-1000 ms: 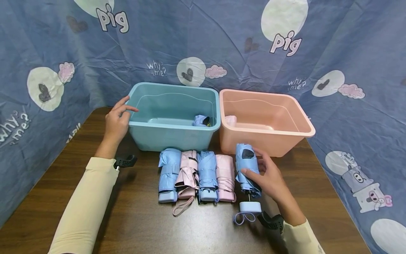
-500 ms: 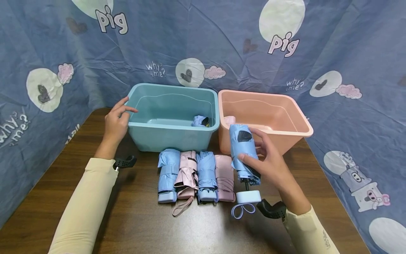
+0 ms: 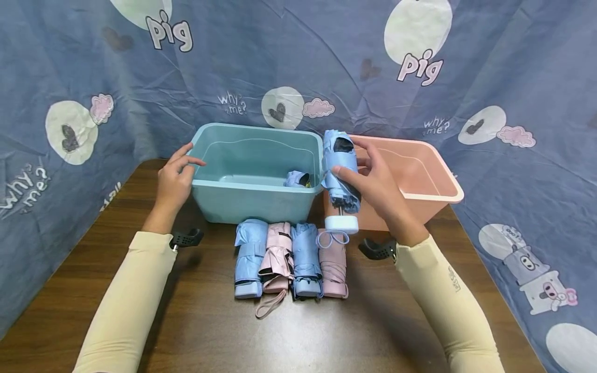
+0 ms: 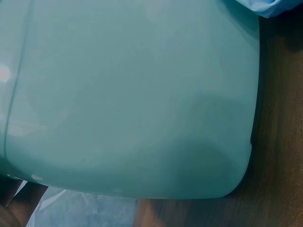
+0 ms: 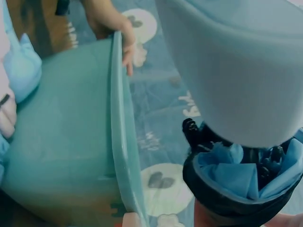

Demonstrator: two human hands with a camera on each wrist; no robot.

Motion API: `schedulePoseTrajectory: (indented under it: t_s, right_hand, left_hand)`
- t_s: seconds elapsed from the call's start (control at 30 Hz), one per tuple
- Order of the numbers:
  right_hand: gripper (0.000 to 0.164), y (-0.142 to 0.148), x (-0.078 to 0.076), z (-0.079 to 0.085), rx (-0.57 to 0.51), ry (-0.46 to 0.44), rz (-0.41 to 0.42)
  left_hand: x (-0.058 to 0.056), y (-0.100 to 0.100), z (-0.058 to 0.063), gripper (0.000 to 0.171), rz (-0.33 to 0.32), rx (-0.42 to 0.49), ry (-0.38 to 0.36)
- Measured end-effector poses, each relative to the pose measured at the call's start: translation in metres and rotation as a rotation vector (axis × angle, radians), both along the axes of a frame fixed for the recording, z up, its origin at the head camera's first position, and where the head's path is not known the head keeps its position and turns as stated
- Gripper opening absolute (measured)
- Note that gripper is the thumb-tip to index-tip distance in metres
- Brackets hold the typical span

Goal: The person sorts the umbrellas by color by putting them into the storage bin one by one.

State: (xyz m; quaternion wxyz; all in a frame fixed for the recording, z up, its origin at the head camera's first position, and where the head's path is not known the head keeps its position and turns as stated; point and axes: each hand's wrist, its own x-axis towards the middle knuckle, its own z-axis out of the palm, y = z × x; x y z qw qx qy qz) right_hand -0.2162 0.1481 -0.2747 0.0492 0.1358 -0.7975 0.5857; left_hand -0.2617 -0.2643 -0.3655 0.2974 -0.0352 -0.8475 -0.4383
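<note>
"What's changed?"
"My right hand [image 3: 374, 181], gripping the folded blue fabric umbrella [image 3: 338, 158], has risen, load not yet set down; the teal plastic bin [image 3: 249, 204] is at its nine o'clock, my left hand [image 3: 175, 180] loose at the rim [image 3: 254, 186]."

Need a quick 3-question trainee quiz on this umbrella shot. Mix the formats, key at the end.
1. Multiple choice. What does the right hand hold?
A) a pink umbrella
B) a blue umbrella
C) nothing

2. True or false. The left hand is at the pink bin.

3. Count. How many folded umbrellas lie side by side on the table in front of the bins?

Key
1. B.
2. False: it is at the left end of the teal bin.
3. Four.
</note>
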Motion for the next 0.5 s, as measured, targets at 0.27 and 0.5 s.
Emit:
schedulePoseTrajectory:
  t_s: [0.27, 0.5]
  right_hand:
    - [0.073, -0.027, -0.044, 0.007, -0.015, -0.087, -0.032]
    - [0.075, -0.050, -0.075, -0.002, 0.021, -0.108, -0.067]
  left_hand:
    - [-0.001, -0.001, 0.002, 0.033, 0.006, -0.009, 0.017]
    - [0.000, 0.001, 0.001, 0.032, -0.002, -0.001, 0.013]
